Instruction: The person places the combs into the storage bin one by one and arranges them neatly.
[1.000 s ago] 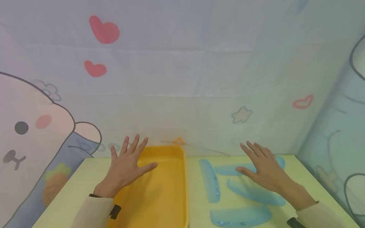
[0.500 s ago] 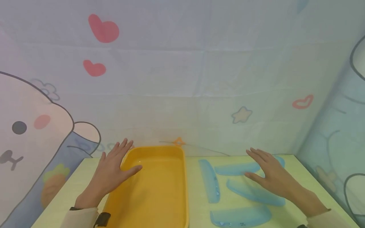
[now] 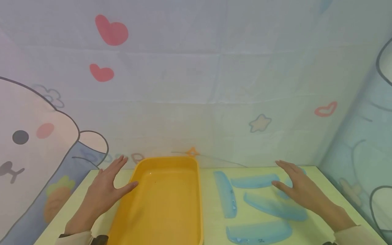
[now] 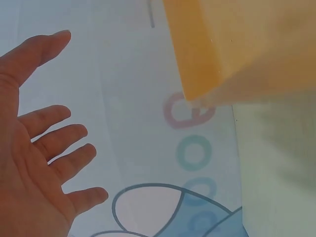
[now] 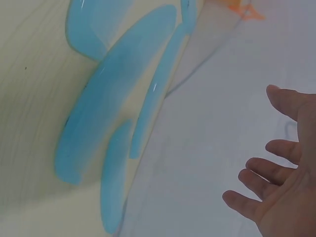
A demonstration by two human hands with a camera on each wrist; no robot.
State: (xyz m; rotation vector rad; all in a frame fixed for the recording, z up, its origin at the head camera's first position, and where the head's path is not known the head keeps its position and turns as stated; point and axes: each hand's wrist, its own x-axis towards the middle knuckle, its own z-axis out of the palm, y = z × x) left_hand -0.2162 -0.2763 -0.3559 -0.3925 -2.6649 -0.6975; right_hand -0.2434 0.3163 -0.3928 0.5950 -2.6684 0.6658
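Observation:
My left hand (image 3: 102, 190) hovers at the left rim of a yellow tray (image 3: 171, 200), fingers extended and thumb spread toward the tray. In the left wrist view the palm of that hand (image 4: 37, 168) holds nothing. Over on the right, several flat, curved, translucent blue pieces, shaped like half-moon combs, lie on the table; among them are an upright-lying piece (image 3: 226, 195) and a front piece (image 3: 260, 233). Above the far-right piece (image 3: 283, 194), partly covering it, is my right hand (image 3: 306, 192), its fingers loosely bent around nothing. Fine teeth are too blurred to tell.
A pale yellow-green table (image 3: 211, 204) bears the tray and the blue pieces. Directly behind it hangs a pale cloth wall (image 3: 196, 85) printed with hearts and a cartoon animal. Another printed cloth (image 3: 367, 143) closes the right side.
Both hands have drawn apart: the left has moved left and down from over the tray toward its left rim, the right has moved right and slightly down. Tray and blue pieces stay put.

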